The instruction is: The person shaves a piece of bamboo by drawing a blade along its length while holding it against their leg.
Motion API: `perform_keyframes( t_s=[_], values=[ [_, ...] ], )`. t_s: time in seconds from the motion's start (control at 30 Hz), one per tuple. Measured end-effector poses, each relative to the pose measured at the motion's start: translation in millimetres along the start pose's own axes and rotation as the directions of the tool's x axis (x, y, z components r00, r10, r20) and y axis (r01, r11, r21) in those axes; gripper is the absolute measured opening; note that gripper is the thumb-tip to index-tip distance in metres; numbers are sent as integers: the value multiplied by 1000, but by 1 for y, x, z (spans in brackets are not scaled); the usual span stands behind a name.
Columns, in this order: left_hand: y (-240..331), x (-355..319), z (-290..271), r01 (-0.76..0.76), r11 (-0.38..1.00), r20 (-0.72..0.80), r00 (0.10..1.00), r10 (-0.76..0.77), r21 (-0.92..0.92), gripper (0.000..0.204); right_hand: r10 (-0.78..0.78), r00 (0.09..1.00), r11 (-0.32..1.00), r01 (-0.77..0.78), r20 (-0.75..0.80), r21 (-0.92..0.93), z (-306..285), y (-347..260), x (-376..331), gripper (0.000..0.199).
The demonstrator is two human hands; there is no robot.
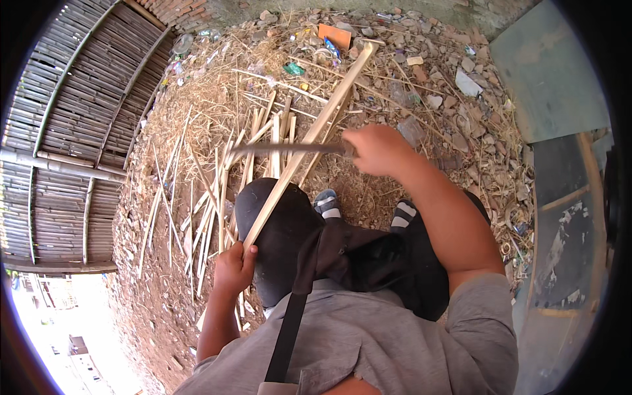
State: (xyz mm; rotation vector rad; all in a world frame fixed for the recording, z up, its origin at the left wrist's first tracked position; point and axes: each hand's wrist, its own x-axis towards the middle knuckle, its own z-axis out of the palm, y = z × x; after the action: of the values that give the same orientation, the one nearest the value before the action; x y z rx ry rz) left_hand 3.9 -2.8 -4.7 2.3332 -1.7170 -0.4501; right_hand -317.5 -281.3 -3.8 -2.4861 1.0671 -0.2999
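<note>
- The left hand [236, 264] pinches the near end of a long pale strip [322, 124] between thumb and fingers; most of the fingers curl out of sight, and the hand covers the tip of that end.
- The strip slants up and away to the right, passing over the black trousers [280, 227] at the person's left knee; its far end lies above the littered ground, and whether it touches anything there is hard to judge.
- The right hand [378, 151] is wrapped in a fist around the handle end of a long, dark knife [289, 149]; the fist hides most of the handle.
- The knife points left and crosses the strip near its middle. Its blade is blurred, so its edge is hard to make out, and whether it is touching or just above the strip cannot be told.
- Beyond the left knee lies a loose pile of thin sticks [209, 220], partly hidden behind the knee.
- Two sandals [327, 204] show between the knees, their heels covered by the trousers.
- A grey shirt [395, 336] and a dark strap [287, 336] run off the lower edge.
- A slatted wall [79, 105] at left and large panels [553, 79] at right are cut by the dark rim; the lower left is washed out by glare.
</note>
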Motion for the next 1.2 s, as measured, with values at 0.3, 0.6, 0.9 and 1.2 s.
perform_keyframes(
  t_s=[0.3, 0.6, 0.9, 1.2],
  values=[
    [7, 4, -5, -12, 999, -2, 1000, 12, 43, 50, 420, 905, 881, -389, -68, 268, -8, 68, 9, 32],
    [2, 1, 5, -10, 999, -57, 998, 13, 47, 49, 154, 984, 961, -170, 90, 219, 12, 40, 11, 26],
    [7, 0, -3, -15, 995, -27, 999, 18, 103, 47, 46, 982, 998, -54, 182, 43, 5, -1, 4, 25],
    [8, 3, -4, -4, 994, -26, 1000, 7, 109, 48, 316, 945, 918, -328, 88, 223, -2, 42, 14, 27]
  ],
)
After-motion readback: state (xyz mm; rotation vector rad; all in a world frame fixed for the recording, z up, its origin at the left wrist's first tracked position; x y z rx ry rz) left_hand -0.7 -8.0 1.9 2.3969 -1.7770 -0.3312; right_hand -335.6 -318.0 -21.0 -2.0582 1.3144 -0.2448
